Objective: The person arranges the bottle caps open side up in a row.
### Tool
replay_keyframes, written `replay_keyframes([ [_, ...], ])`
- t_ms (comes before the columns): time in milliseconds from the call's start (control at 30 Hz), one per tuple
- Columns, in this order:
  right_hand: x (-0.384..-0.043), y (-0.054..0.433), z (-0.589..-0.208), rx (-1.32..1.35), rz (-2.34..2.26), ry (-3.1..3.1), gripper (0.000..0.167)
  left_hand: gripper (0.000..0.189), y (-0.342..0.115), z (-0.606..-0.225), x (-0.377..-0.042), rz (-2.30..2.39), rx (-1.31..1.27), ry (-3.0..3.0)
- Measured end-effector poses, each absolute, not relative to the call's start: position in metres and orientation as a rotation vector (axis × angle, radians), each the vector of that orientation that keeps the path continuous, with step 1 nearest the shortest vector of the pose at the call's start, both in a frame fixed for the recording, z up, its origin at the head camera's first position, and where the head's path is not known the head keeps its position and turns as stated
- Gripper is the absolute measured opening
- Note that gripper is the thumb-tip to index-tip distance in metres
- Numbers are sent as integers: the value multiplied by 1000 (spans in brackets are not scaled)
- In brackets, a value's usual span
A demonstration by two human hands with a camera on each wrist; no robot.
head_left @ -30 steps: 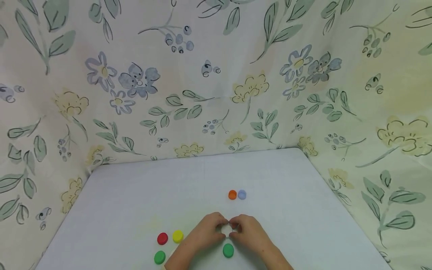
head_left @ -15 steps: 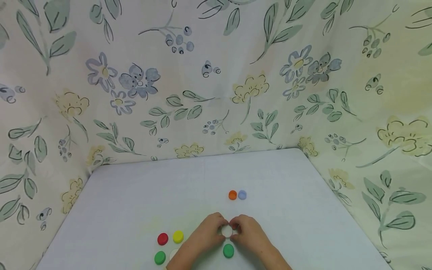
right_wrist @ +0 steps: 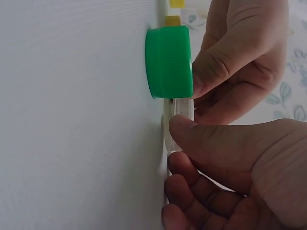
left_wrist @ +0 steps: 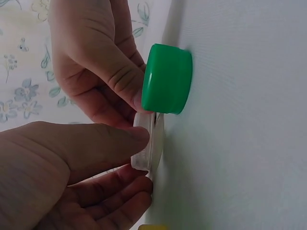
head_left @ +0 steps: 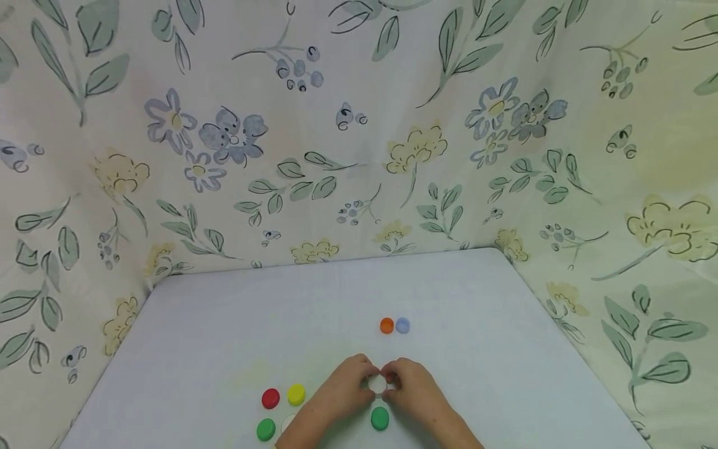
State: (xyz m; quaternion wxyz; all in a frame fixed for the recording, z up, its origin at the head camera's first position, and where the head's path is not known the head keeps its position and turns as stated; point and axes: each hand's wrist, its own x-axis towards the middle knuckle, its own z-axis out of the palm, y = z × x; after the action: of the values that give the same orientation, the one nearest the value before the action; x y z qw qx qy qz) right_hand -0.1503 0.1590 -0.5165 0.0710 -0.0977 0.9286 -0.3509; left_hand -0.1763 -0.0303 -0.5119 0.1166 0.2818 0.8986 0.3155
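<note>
In the head view my left hand [head_left: 350,381] and right hand [head_left: 412,385] meet round a small whitish bottle cap [head_left: 378,384], close over the white table. Thumb and fingers of each hand pinch its edge from opposite sides. The left wrist view shows this cap [left_wrist: 141,157] as translucent, with a ridged side; a pale flat layer [left_wrist: 157,143] lies between it and the table. Just on the near side stands a green bottle cap [head_left: 379,418], which overlaps the held one in the right wrist view. The right thumb [right_wrist: 211,139] presses the cap's near side.
Left of my left forearm lie a red cap [head_left: 270,398], a yellow cap [head_left: 296,394] and another green cap [head_left: 266,429]. A whitish cap [head_left: 288,422] is partly hidden by that forearm. Farther back, an orange cap [head_left: 386,325] sits beside a light blue one [head_left: 402,325]. Floral cloth [head_left: 359,137] hangs behind.
</note>
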Motion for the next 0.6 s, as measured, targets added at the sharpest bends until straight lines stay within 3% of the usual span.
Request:
replay_keyframes([
  [600, -148, 163, -519, -424, -1156, 2819, 27, 21, -36, -507, -182, 1150, 669, 2535],
])
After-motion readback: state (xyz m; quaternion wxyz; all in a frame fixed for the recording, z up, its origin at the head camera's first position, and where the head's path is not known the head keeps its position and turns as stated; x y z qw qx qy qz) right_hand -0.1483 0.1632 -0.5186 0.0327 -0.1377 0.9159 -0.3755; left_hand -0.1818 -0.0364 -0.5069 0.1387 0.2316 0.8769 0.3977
